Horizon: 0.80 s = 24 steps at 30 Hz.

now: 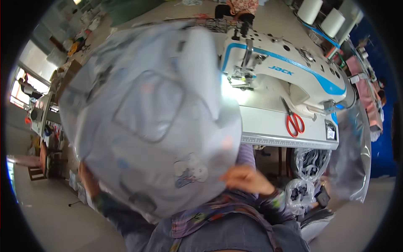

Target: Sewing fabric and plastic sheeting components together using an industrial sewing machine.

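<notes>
A large light grey cloth piece [138,168] with a cartoon animal print and a dark-outlined panel spreads before me, blurred by motion. It covers the left part of the sewing table and hangs over the front edge toward my lap. My right hand [248,179] is closed at the cloth's right edge, fingertips pinching it. At the left edge my left hand [87,178] grips the cloth, its fingers mostly hidden. Right of the cloth stands a white and blue sewing machine [285,63] with its lamp lit. Red-handled scissors [295,124] lie below its arm.
A ruler strip [285,142] runs along the table's front edge. Clear plastic bags [303,195] of dark pieces hang below on the right. White thread cones [310,11] stand at the back right. Another person [242,7] sits beyond the table.
</notes>
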Motion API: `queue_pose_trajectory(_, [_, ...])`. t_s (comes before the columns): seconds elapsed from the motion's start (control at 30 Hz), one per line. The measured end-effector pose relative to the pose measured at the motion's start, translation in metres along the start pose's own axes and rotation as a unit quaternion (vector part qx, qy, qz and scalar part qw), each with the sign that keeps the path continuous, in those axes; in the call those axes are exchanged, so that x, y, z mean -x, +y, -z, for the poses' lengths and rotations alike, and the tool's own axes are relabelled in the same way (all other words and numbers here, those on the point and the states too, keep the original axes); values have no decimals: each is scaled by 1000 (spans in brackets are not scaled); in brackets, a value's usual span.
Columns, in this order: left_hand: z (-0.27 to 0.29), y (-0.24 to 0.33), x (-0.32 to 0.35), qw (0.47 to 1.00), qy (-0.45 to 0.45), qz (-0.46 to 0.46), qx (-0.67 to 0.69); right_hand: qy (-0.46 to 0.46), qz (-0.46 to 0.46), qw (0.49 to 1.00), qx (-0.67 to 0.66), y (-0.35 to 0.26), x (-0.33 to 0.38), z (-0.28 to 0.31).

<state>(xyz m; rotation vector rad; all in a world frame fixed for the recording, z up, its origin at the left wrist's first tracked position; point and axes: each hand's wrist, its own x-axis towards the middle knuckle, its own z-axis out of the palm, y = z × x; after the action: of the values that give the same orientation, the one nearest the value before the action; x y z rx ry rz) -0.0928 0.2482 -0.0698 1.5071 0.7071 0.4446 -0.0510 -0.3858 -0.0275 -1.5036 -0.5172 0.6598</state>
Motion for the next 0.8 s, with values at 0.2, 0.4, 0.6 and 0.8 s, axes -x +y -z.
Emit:
queue_pose_trajectory(0.2, [120, -52, 132, 905, 105, -279, -305, 250, 189, 863, 396, -4, -101, 88])
queue_pose_trajectory(0.4, [173, -20, 192, 923, 69, -129, -356, 242, 170, 766, 571, 15, -160, 110])
queue_pose_trajectory(0.6, [127, -10, 161, 957, 238, 165, -31, 255, 155, 765, 570, 6, -158, 110])
queue_pose_trajectory(0.8, [94, -20, 172, 977, 150, 151, -20, 234, 177, 775, 560, 12, -154, 121])
